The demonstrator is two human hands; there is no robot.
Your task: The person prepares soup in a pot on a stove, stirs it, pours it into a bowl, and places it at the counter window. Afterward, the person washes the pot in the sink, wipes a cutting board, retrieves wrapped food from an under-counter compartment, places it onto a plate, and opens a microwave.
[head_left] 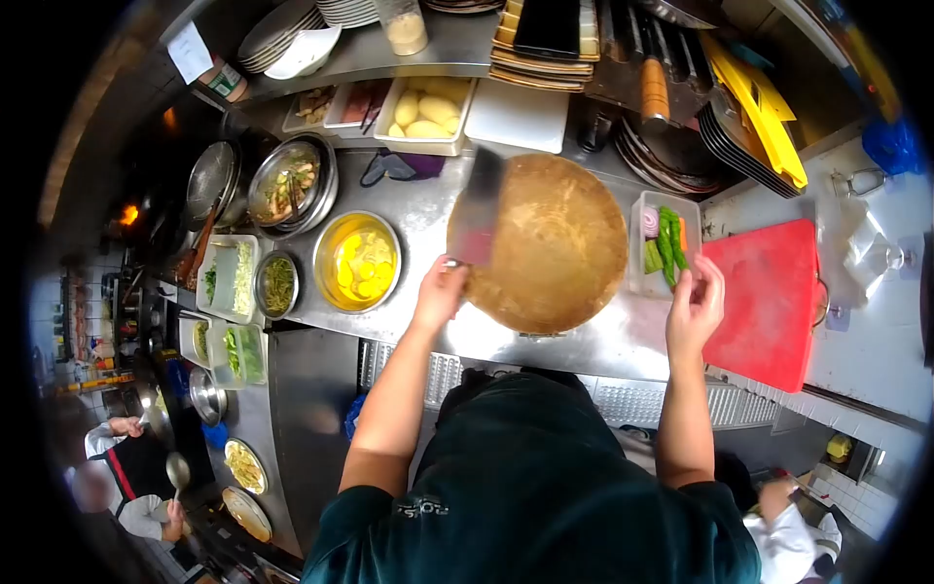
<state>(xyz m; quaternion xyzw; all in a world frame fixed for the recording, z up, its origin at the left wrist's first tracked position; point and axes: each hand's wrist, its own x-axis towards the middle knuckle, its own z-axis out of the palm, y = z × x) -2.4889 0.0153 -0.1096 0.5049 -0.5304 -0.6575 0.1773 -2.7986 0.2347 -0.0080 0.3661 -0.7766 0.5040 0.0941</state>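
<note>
My left hand [440, 294] is closed round the handle of a cleaver [477, 206]. Its dark, wide blade is slightly blurred and lies over the left edge of a round wooden chopping block [555, 243]. Beside the block on the right, a clear plastic tub [642, 279] holds long green peppers [667, 241], a piece of purple onion [650, 222] and something orange. At that tub's near right corner is my right hand [697, 304], its fingers curved and apart, close to the pepper tips. Whether the fingertips touch a pepper is hard to see.
Left of the block stand a metal bowl of yellow slices in liquid [357, 263] and other bowls. A tub of peeled potatoes [425, 112] sits behind. A red cutting board [764, 302] lies at right. Other people work at lower left [117, 477] and lower right [783, 535].
</note>
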